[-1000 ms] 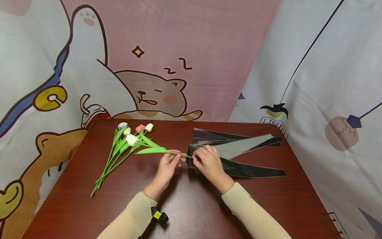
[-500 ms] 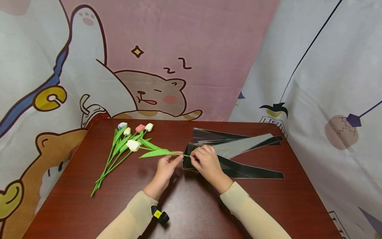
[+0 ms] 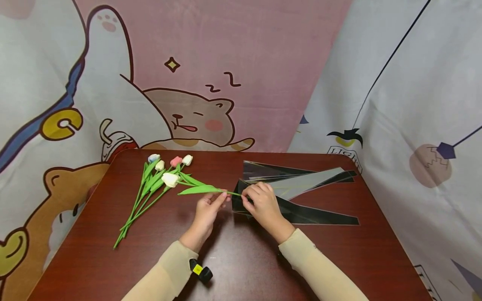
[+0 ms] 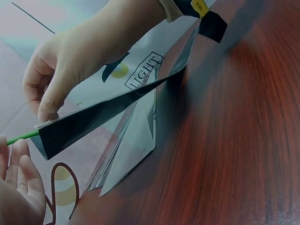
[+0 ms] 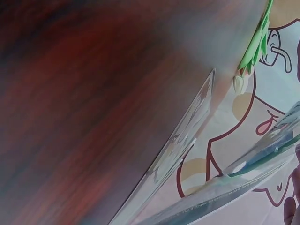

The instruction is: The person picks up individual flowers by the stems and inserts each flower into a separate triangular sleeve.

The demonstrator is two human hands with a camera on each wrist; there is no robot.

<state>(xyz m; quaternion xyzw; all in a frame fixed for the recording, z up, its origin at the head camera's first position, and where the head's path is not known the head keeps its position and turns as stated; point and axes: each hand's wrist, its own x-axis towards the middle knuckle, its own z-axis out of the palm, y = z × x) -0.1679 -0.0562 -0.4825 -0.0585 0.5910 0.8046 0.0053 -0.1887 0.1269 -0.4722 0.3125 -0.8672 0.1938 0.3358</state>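
One artificial white tulip [image 3: 170,180] lies sideways over the table, its long green leaf [image 3: 197,190] toward my left hand [image 3: 206,211]. That hand pinches the green stem between thumb and fingers. The stem's end runs into the mouth of a black-and-clear flower sleeve [image 3: 320,215], where my right hand [image 3: 263,205] pinches the rim. From the left wrist, the stem [image 4: 23,137] enters the sleeve's pointed opening under the right thumb; its tip is hidden inside. Printed text shows along the clear sleeve [image 5: 220,197] in the right wrist view.
Several more artificial tulips [image 3: 150,184], white, pink and blue, lie bunched at the table's left. A stack of flat sleeves [image 3: 293,184] lies at the back right, partly behind the right hand. A patterned cloth [image 3: 263,62] hangs behind the brown table [image 3: 94,263].
The tulip has shifted slightly right, its stem further toward the sleeve. The sleeve's mouth has come a little left, and the left hand has slid back left along the stem.
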